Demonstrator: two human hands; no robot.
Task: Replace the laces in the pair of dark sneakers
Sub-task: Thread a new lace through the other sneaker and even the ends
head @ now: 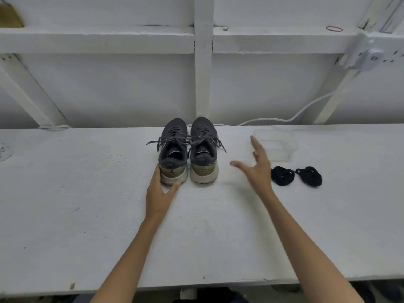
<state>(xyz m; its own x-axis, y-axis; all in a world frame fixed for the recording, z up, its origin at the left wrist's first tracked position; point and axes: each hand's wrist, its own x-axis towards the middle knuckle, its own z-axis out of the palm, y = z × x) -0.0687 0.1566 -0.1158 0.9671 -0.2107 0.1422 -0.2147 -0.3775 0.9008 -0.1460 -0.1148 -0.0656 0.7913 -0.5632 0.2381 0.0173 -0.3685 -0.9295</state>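
Sneakers stand side by side at the back of the white table, heels toward you, grey laces untied. Your left hand rests open against the left sneaker at its heel. Your right hand hovers empty, fingers spread, between the pair and two black lace bundles.

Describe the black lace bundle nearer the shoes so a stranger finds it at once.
On the white workbench, look right of the dark sneakers, past the open right hand. Two black bundles lie side by side: the left bundle, closest to that hand, is the one, not the right bundle.
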